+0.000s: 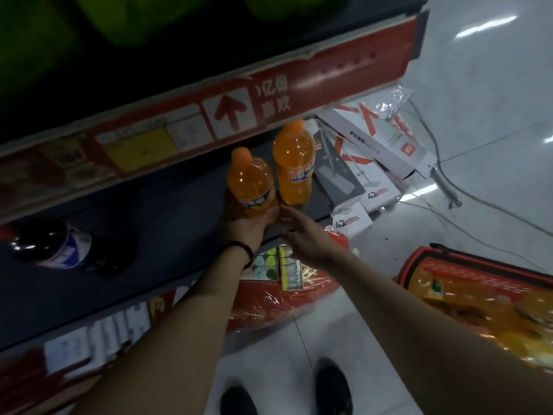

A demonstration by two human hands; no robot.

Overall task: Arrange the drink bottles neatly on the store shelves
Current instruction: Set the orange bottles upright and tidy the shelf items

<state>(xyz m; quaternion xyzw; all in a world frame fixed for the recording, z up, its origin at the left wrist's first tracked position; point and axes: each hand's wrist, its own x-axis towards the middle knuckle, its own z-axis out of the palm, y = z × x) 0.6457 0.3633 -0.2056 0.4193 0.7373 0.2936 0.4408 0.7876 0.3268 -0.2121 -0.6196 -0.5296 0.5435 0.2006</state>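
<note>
Two orange soda bottles stand side by side on the dark lower shelf (167, 223). My left hand (248, 226) grips the base of the left orange bottle (250, 181). The right orange bottle (294, 163) stands free just beside it. My right hand (302, 235) hovers just below and in front of that bottle, fingers stretched out and holding nothing. A dark cola bottle (57, 244) with a blue and white label stands further left on the same shelf.
A red price strip (239, 109) edges the shelf above. White mop boxes (371, 151) lie on the floor to the right. A red basket (484, 298) of orange packs sits at right. Red wrapped packs (281, 298) lie below the shelf edge. Cables cross the tiled floor.
</note>
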